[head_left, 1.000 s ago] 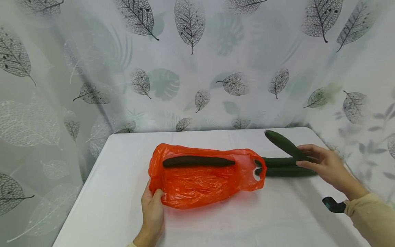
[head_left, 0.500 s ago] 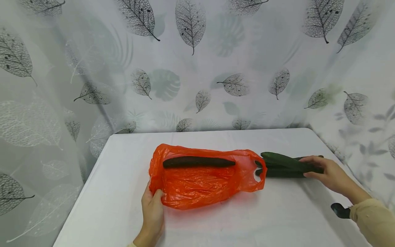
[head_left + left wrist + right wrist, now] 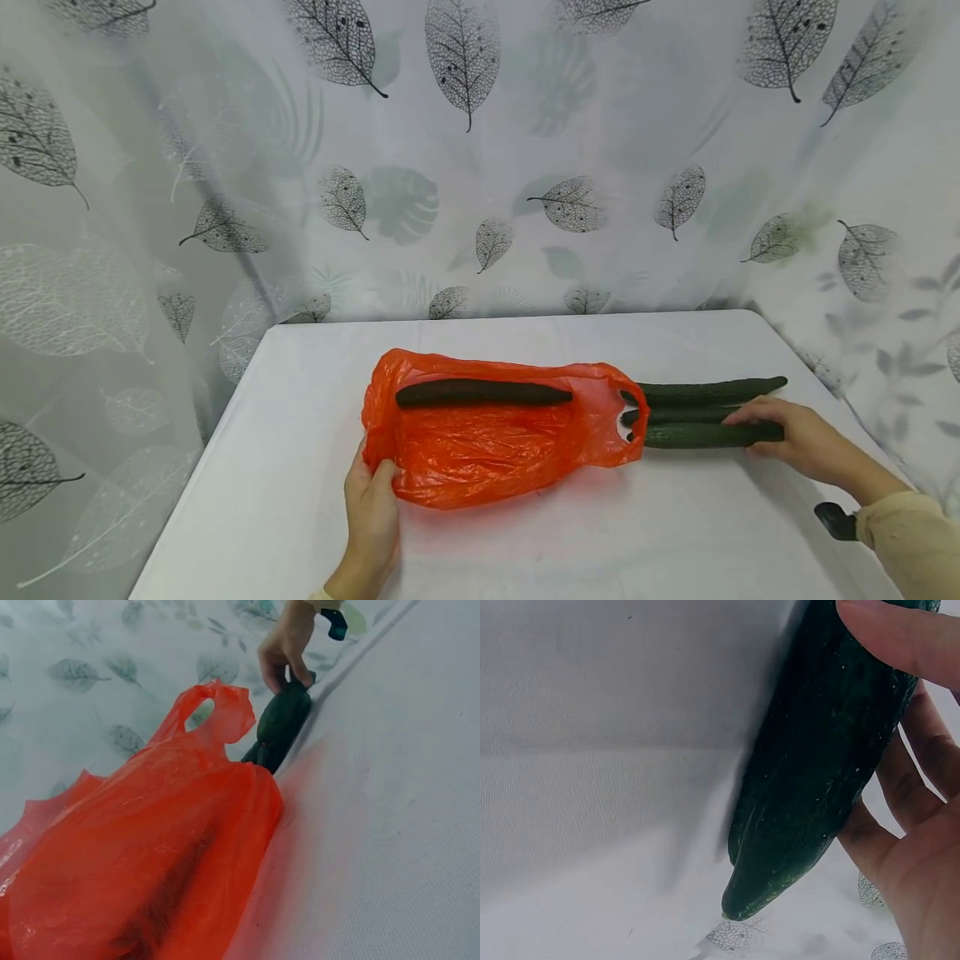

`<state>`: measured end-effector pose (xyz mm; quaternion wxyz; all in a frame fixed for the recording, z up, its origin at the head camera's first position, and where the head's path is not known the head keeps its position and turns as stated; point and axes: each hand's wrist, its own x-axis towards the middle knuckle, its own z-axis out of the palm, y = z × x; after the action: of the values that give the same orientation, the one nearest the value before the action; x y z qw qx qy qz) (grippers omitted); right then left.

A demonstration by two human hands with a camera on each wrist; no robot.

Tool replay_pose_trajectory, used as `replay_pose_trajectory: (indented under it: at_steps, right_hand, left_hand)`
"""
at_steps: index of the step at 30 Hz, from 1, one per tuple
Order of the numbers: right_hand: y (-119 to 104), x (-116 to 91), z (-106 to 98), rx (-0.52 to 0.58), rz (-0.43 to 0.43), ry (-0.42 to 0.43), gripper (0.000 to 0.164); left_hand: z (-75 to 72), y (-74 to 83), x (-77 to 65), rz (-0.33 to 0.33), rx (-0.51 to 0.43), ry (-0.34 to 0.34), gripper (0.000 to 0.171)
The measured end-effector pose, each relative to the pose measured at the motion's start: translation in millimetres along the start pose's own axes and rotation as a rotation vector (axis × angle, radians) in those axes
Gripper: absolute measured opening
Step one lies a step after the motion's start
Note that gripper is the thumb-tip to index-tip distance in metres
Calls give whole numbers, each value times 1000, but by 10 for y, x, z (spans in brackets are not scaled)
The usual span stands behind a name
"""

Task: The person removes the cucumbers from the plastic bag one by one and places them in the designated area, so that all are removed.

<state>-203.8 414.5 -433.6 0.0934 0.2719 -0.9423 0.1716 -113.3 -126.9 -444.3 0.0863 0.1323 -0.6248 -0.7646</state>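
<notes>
At the right of the table, my right hand (image 3: pixel 802 442) holds the front cucumber (image 3: pixel 697 435) by its right end, thumb on the near side. Up close in the right wrist view, the cucumber (image 3: pixel 810 765) is dark green with pale specks. A middle cucumber (image 3: pixel 681 415) and a back cucumber (image 3: pixel 708 391) lie alongside it, their left ends behind the bag's handle loop. My left hand (image 3: pixel 372 508) grips the lower left end of the red plastic bag (image 3: pixel 480 450). One cucumber (image 3: pixel 483 392) lies lengthwise within the bag's outline; a dark shape shows through the plastic in the left wrist view.
A white-covered table (image 3: pixel 600 542) carries everything. Behind it and at both sides hangs a leaf-patterned curtain (image 3: pixel 465 167). A black device (image 3: pixel 835 522) sticks out at my right sleeve (image 3: pixel 911 533).
My right hand has lowered a raised, tilted cucumber onto the others, then shifted it to the front of the row. The left hand and the bag have stayed in place.
</notes>
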Motion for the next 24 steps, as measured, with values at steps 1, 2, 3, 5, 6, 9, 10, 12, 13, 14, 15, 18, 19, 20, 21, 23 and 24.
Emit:
replay_pose_trajectory:
  at_steps: [1,2,3,5,6,9,10,12,13,14,15,18,19,20,21,23,24]
  right_hand:
    - [2,-3,7,-7,1,-5,50]
    - [5,-7,15,-13,4,-14,50]
    - [8,-10,21,-24,9,-24,50]
    - [9,-12,33,-42,21,-54,49]
    - [8,-14,38,-47,29,-71,49]
    - [11,-24,53,-51,51,-112,47]
    - [12,-29,58,-48,57,-123,46]
    - [19,-38,67,-47,61,-128,46]
    - [24,-41,73,-50,58,-126,46]
    - [30,-43,79,-54,52,-124,46]
    - [36,-43,87,-59,44,-121,46]
    - [58,-35,111,-82,11,-108,47]
    - [64,-31,118,-89,2,-105,47]
    - [68,-27,125,-96,-5,-103,47]
    - [70,-23,131,-103,-8,-100,47]
    - [70,-16,138,-107,-2,-101,46]
    - [67,-13,139,-109,6,-102,45]
  left_hand:
    - [-2,0,-1,1,0,-1,69]
    - [-2,0,-2,1,0,-1,69]
    - [-3,-1,-2,1,1,-1,69]
    - [-6,-6,-1,2,1,1,69]
    - [-7,-9,0,1,0,2,69]
    - [-8,-14,2,-2,1,2,69]
    - [-8,-15,3,-3,1,2,69]
    - [-9,-16,4,-6,0,2,68]
    - [-8,-17,4,-5,1,2,68]
    - [-9,-18,5,-4,0,3,68]
    - [-9,-20,5,0,-3,4,68]
    - [-4,-16,1,9,-6,4,68]
    - [-1,-16,0,12,-8,4,68]
    - [1,-13,-1,15,-10,5,68]
    - [3,-12,-3,17,-11,5,68]
    - [7,-9,-4,15,-10,4,68]
    - [7,-9,-4,14,-9,4,67]
